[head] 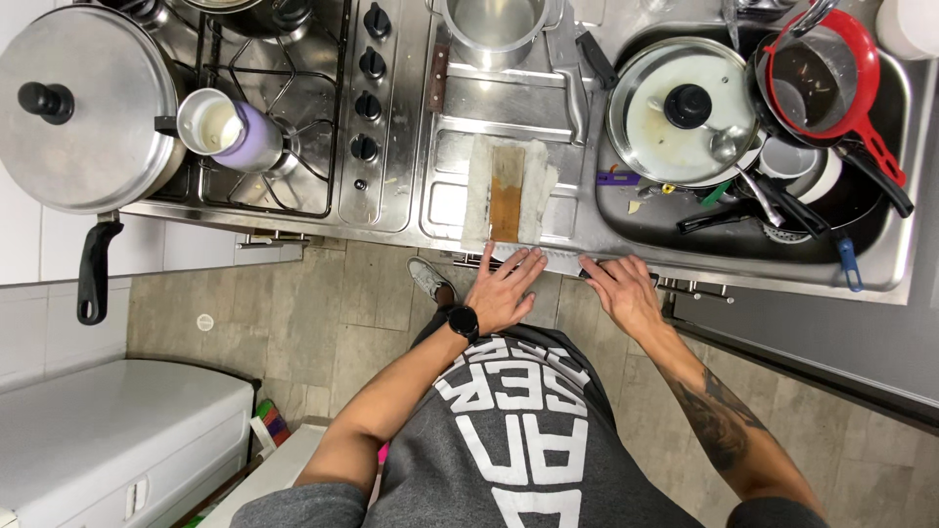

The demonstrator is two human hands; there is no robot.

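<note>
A long pale knife blade (562,258) lies along the front edge of the steel counter (460,108). My left hand (504,288), with a black watch on its wrist, rests flat on the blade's left part with fingers spread. My right hand (621,291) is at the blade's right end, its fingers wrapped over what looks like a dark handle. Just beyond the hands, a brown rectangular block (507,191) lies on a folded white cloth (477,191) on the counter.
A gas stove (293,117) at left carries a big lidded pot (83,108) and a purple mug (230,129). At right, the sink (880,244) is full of dishes, a glass lid (682,110) and a red strainer (822,73). A steel pot (494,24) stands at the back.
</note>
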